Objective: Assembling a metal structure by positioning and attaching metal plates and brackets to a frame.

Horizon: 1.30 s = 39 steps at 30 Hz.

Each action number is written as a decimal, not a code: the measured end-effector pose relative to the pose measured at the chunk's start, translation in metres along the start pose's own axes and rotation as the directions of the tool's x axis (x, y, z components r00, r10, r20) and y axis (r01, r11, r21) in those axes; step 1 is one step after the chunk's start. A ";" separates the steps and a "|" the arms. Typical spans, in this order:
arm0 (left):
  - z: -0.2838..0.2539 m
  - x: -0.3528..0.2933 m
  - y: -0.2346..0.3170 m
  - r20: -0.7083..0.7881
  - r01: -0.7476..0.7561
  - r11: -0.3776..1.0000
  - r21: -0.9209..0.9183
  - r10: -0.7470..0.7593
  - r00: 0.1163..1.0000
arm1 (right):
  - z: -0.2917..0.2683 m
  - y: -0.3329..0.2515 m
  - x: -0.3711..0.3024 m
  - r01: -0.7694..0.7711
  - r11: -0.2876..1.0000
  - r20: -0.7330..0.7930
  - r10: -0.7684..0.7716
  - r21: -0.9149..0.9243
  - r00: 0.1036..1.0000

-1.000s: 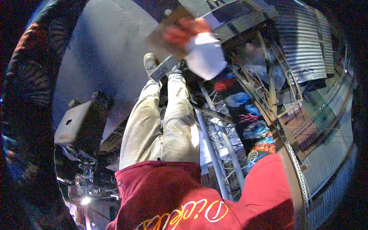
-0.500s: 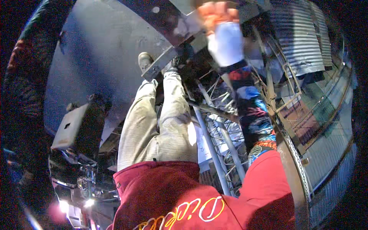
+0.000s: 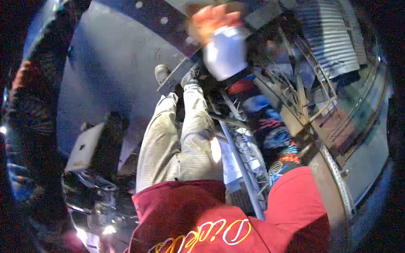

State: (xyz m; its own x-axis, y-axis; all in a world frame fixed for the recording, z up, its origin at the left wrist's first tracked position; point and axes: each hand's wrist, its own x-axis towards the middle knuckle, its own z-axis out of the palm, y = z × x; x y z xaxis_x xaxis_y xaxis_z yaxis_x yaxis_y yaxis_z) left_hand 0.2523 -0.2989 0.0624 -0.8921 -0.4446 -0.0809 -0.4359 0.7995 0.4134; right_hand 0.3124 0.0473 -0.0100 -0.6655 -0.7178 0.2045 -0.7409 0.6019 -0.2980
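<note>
My right hand (image 3: pixel 216 22), in an orange glove with a white cuff, is raised at the top centre and smeared by motion. Its fingers look bent, but whether they grip anything is unclear. Close by runs a dark steel beam (image 3: pixel 162 20) with pale round spots along it. Below the hand, a narrow metal bar (image 3: pixel 174 74) slants across by my boots. My left arm (image 3: pixel 33 105), in a dark patterned sleeve, rises along the dim left rim; its hand lies outside the picture.
A lattice of metal tubes (image 3: pixel 237 154) stands right of my legs. At left sits a pale boxy unit (image 3: pixel 85 147), with bright lamps (image 3: pixel 109 230) beneath it. Corrugated sheet (image 3: pixel 331 40) hangs upper right, above a rusty frame (image 3: pixel 322 114) and a brown beam (image 3: pixel 327 177).
My right hand has swung left along the steel beam, still blurred. The whole view has shifted a little, so my legs and the boxy unit appear farther right.
</note>
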 end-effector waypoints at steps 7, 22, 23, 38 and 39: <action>0.026 0.015 -0.092 -0.277 -0.427 0.898 -0.101 0.387 0.880 | -0.041 -0.139 -0.120 0.025 0.695 0.186 -0.228 0.719 0.956; 0.128 -0.221 0.113 0.155 -0.468 0.851 0.238 0.442 0.883 | -0.063 -0.078 -0.218 -0.869 0.309 0.378 0.806 0.387 0.455; 0.122 -0.221 0.106 0.240 -0.521 0.829 0.201 0.474 0.847 | -0.056 -0.084 -0.224 -0.843 0.379 0.332 0.795 0.382 0.508; 0.109 -0.188 0.131 0.255 -0.641 0.760 0.107 0.602 0.756 | -0.053 -0.084 -0.220 -0.857 0.372 0.307 0.819 0.358 0.484; 0.112 -0.196 0.120 0.225 -0.668 0.739 0.084 0.639 0.735 | -0.044 -0.085 -0.229 -0.843 0.383 0.296 0.812 0.379 0.502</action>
State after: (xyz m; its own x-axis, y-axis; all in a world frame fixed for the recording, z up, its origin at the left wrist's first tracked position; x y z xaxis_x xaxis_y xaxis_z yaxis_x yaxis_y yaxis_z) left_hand 0.3610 -0.0706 0.0263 -0.9615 0.2749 0.0008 0.2639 0.9219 0.2838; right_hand 0.5237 0.1756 0.0091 -0.9092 0.0246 -0.4156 0.3114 0.7028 -0.6396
